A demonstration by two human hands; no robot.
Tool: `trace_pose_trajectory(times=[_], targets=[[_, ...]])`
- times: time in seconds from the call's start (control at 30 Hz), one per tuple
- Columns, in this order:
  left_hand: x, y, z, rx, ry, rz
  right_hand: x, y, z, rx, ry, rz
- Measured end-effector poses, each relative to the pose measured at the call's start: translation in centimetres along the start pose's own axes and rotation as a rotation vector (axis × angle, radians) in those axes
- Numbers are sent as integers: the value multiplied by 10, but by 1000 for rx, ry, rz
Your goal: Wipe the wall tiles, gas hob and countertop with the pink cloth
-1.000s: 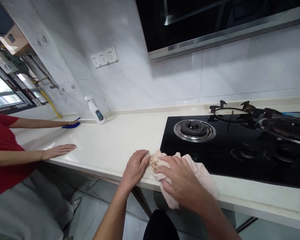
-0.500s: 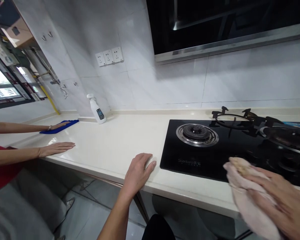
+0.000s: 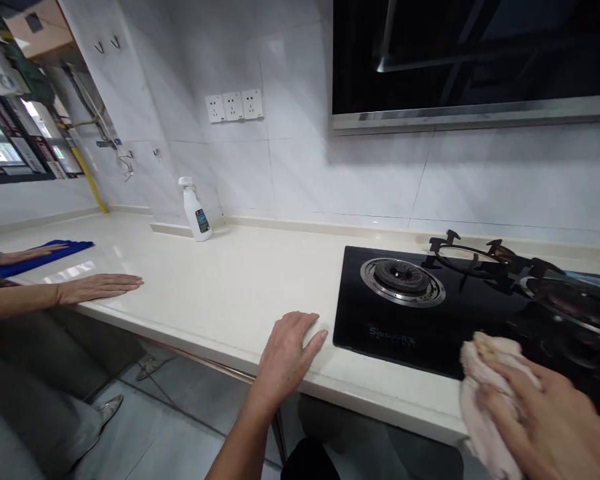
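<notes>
My right hand (image 3: 555, 413) is closed around a pale pink cloth (image 3: 495, 393), bunched up over the front edge of the black gas stove (image 3: 445, 340). Part of the cloth hangs down past the counter's edge. My left hand (image 3: 290, 347) rests on the white countertop (image 3: 220, 287), left of the stove, fingers relaxed and nothing in its grasp. The stove's left burner (image 3: 403, 277) has no pan support on it. A black pan support (image 3: 473, 257) sits toward the back of the stove.
At the left, a co-worker's hand (image 3: 100, 288) lies flat on the counter; the other presses a blue cloth (image 3: 55, 257). A white spray bottle (image 3: 197, 212) stands against the wall. The range hood (image 3: 480, 113) overhangs the stove.
My view has shifted slightly, moving the stove lower and rightward. The co-worker's hand with the blue cloth has moved left along the counter. My right hand still grips the pink cloth near the stove's front.
</notes>
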State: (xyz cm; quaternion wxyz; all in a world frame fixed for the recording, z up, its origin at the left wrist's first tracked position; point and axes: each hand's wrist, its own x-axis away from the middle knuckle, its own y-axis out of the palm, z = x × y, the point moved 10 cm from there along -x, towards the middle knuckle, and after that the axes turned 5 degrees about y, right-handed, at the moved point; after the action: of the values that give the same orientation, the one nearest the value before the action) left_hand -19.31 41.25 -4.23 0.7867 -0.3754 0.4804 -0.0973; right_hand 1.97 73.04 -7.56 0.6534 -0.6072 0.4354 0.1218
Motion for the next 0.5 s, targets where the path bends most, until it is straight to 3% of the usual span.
trace_pose_trajectory(times=[0.17,0.3,0.4,0.5], targets=[[1,3,-1,41,1,-15,-21,8,-130,-128,-198,-28],[0,4,-8,181,-16,-4,-35,23,-223,-166,-325,-124],[-3,3,-17,341,-54,25,-38,32,-277,-219,-419,-168],[-3,3,-29,440,-143,70,-34,34,-306,-312,-509,-190]])
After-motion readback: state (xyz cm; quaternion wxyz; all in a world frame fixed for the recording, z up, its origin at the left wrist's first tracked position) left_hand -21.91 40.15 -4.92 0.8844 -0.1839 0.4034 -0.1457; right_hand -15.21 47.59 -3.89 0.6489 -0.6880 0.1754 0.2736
